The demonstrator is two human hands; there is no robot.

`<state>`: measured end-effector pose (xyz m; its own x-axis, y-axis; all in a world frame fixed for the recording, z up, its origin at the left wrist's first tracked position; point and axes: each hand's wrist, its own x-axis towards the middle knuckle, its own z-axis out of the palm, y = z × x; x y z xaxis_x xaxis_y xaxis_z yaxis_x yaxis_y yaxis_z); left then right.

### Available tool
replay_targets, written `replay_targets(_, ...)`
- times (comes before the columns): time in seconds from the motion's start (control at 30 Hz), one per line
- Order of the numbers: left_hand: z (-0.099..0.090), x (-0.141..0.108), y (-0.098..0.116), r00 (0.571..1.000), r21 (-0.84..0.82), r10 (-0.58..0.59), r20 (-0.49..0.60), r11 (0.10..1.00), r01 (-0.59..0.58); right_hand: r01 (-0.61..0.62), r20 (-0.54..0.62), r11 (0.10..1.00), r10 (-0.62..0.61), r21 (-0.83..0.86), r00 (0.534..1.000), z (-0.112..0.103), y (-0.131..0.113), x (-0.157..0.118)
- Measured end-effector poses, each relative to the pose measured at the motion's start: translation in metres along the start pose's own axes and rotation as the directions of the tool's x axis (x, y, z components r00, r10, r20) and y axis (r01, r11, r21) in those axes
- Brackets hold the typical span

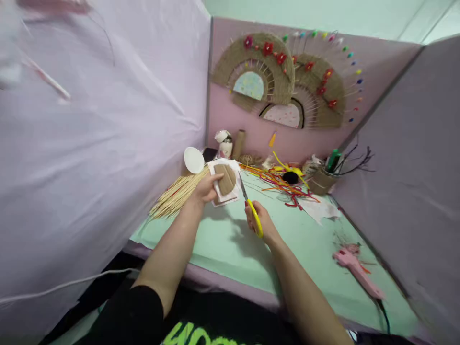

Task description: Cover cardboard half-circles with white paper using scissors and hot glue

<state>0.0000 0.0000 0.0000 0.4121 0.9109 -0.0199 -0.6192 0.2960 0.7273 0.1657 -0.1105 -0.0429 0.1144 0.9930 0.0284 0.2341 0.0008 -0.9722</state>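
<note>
My left hand (pixel 207 188) is closed on a half-round piece of cardboard (pixel 225 180), its thumb lying over the front. Behind the cardboard is a white sheet (pixel 233 167) that sticks out past it on all sides, held in the same grip. In my right hand (pixel 262 220) is a pair of scissors (pixel 256 218) with yellow handles. The blades point up and away, close to the right edge of the white sheet. Whether the blades touch the sheet I cannot tell.
Thin wooden sticks (pixel 172 196) lie at the left. Coloured pipe cleaners (pixel 280 182) are heaped at the back, beside a holder (pixel 321 181) with green markers and dark twigs. A pink glue gun (pixel 359 273) rests at the right. Twine-wrapped arches (pixel 258 67) hang on the back panel.
</note>
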Motion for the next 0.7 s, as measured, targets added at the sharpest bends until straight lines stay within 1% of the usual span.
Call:
replay_targets(0.13, -0.0021, 0.0043, -0.0006, 1.000, -0.002, 0.009, 0.028, 1.000, -0.009, -0.013, -0.006, 1.000, 0.013, 0.019, 1.000, -0.0003, -0.0010, -0.0012)
replay_targets(0.27, -0.0047, 0.0054, -0.0009, 0.998, -0.008, 0.011, 0.064, 1.000, -0.010, -0.037, 0.010, 0.997, 0.036, 0.072, 0.999, -0.0002, -0.0039, -0.0031)
replay_targets(0.5, -0.0050, 0.0032, 0.0009, 0.999, -0.013, 0.012, 0.033, 1.000, -0.011, -0.074, 0.016, 0.994, 0.073, 0.079, 0.997, -0.0029, 0.0016, 0.0021)
replay_targets(0.7, -0.0048, 0.0029, 0.0017, 0.999, -0.009, 0.018, 0.039, 1.000, -0.018, -0.036, 0.008, 0.998, 0.036, 0.047, 0.999, -0.0039, 0.0046, 0.0030)
